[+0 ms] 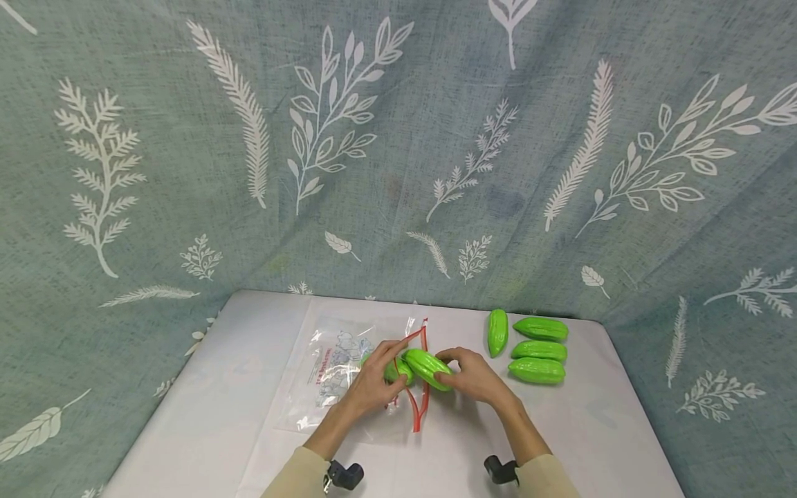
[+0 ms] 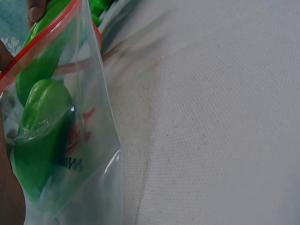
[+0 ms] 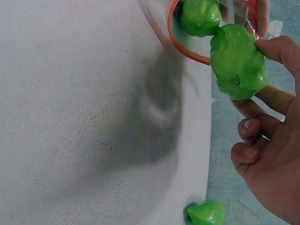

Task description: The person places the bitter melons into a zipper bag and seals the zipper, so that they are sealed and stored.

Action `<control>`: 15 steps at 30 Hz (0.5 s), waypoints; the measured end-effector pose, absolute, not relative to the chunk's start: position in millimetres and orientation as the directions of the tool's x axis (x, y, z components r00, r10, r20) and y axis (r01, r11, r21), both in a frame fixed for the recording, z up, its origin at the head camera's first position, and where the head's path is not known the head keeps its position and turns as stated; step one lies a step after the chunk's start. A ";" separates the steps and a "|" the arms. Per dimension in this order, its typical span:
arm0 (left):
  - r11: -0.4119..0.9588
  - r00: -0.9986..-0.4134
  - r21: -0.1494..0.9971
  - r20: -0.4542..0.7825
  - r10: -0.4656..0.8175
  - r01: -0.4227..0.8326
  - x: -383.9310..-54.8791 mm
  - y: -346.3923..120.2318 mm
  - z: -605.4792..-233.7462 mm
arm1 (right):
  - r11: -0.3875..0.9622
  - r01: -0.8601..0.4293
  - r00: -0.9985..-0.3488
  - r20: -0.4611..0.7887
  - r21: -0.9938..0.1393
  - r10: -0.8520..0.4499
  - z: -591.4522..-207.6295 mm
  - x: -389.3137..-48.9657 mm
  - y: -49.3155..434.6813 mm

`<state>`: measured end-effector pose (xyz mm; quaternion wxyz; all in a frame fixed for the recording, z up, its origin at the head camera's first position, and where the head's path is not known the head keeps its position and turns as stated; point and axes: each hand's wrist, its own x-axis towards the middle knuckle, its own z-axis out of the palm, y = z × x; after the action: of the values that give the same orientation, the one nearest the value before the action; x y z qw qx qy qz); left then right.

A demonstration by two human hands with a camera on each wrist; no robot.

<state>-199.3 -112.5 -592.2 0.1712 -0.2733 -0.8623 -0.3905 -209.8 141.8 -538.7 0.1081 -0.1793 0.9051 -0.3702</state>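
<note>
A clear zip bag (image 1: 311, 394) with a red-edged mouth lies on the table, its mouth facing right. My left hand (image 1: 373, 377) grips the bag by the mouth, holding it apart. Inside sits one green ridged fruit (image 2: 42, 136), partly hidden by that hand in the head view. My right hand (image 1: 474, 377) holds another green ridged fruit (image 1: 428, 369) between thumb and fingers. Its far end is at the bag's mouth, while the near end sticks out, as the right wrist view shows. The red rim (image 3: 187, 54) curves round beside the two fruits.
Several more green ridged fruits (image 1: 537, 371) lie at the table's back right, three stacked in a row and one upright fruit (image 1: 497, 333) left of them. A leaf-patterned cloth (image 1: 398, 173) hangs behind the white table (image 1: 591, 429) and along its sides.
</note>
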 end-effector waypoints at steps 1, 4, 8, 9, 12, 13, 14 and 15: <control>0.544 -0.790 0.579 0.511 0.338 0.607 -199.2 -112.6 -592.0 | 0.662 -0.247 -0.912 -0.062 -0.707 -0.406 -538.5 -209.9 141.7; 0.539 -0.796 0.590 0.502 0.338 0.601 -199.0 -112.9 -591.2 | 0.663 -0.252 -0.911 -0.059 -0.705 -0.409 -538.0 -210.0 141.1; 0.530 -0.808 0.612 0.479 0.342 0.587 -198.5 -113.2 -589.9 | 0.689 -0.263 -0.912 -0.059 -0.675 -0.406 -537.4 -209.9 140.9; 0.530 -0.810 0.614 0.476 0.343 0.585 -198.4 -113.3 -589.7 | 0.697 -0.264 -0.913 -0.060 -0.666 -0.403 -537.3 -209.7 140.6; 0.532 -0.809 0.612 0.476 0.345 0.586 -198.0 -113.3 -589.5 | 0.719 -0.273 -0.916 -0.056 -0.640 -0.397 -537.3 -209.5 139.7; 0.531 -0.807 0.609 0.480 0.345 0.589 -197.9 -113.2 -589.4 | 0.723 -0.278 -0.916 -0.051 -0.633 -0.397 -537.6 -209.4 139.4; 0.531 -0.802 0.603 0.487 0.346 0.595 -197.8 -113.0 -589.5 | 0.725 -0.284 -0.916 -0.045 -0.627 -0.398 -538.0 -209.3 139.0; 0.532 -0.798 0.597 0.493 0.346 0.600 -197.7 -112.9 -589.5 | 0.728 -0.290 -0.916 -0.039 -0.621 -0.398 -538.5 -209.3 138.6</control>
<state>-197.7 -112.9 -589.5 0.1596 -0.2747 -0.8606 -0.3980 -209.3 138.6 -538.5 0.0851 -0.1860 0.9256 -0.3186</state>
